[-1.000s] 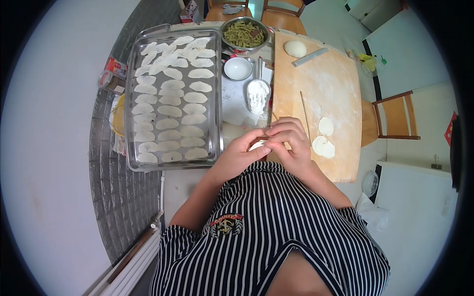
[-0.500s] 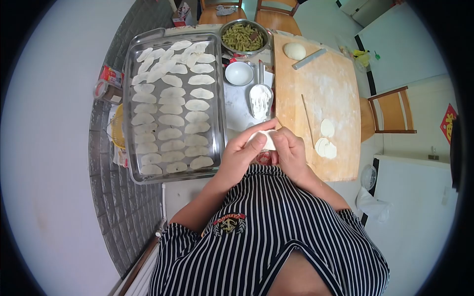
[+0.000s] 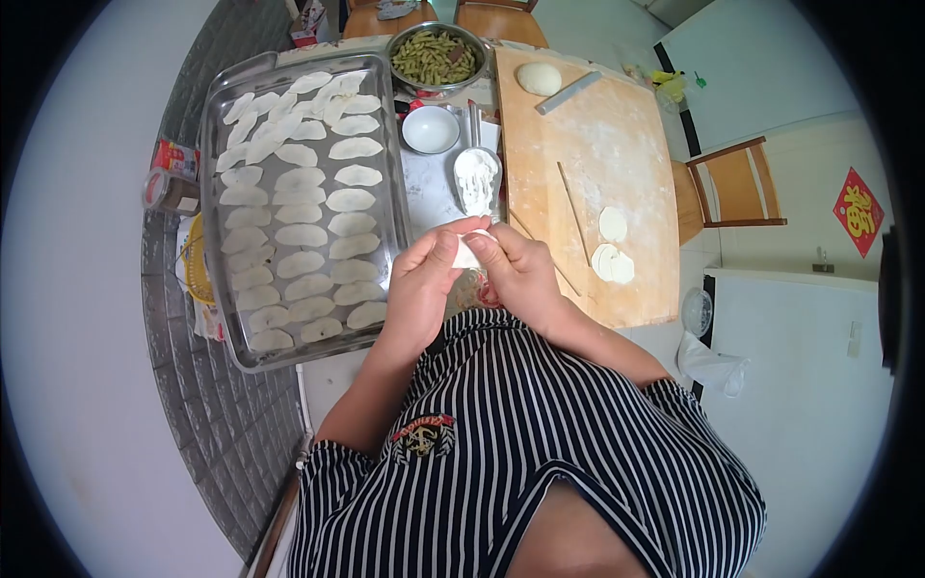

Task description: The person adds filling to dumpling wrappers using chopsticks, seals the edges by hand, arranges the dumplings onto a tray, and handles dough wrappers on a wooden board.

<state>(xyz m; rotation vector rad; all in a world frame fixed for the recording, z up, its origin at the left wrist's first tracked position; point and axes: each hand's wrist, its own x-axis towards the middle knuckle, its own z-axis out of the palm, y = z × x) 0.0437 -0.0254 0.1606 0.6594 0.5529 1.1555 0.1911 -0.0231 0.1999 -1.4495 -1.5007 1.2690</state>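
Note:
Between my two hands is a white dumpling (image 3: 468, 252), mostly covered by fingers and thumbs. My left hand (image 3: 424, 279) is closed on its left side, thumb on top. My right hand (image 3: 520, 270) pinches the other side, its thumb pressing near the edge. Both hands are held in front of my body, above the table's near edge. To the left, a metal tray (image 3: 397, 202) carries rows of folded dumplings (image 3: 352, 200). On the wooden board to the right lie several round dough wrappers (image 3: 613, 223).
The floured wooden board (image 3: 540, 144) bears a dough ball (image 3: 539, 78), a grey scraper bar (image 3: 568, 92) and thin sticks (image 3: 572, 207). A flour scoop (image 3: 477, 180), a white bowl (image 3: 431, 129) and a metal bowl of green filling (image 3: 436, 56) stand between tray and board.
The view has shifted, so the tray and board appear farther left. My fingers have closed further over the dumpling, and less of it shows.

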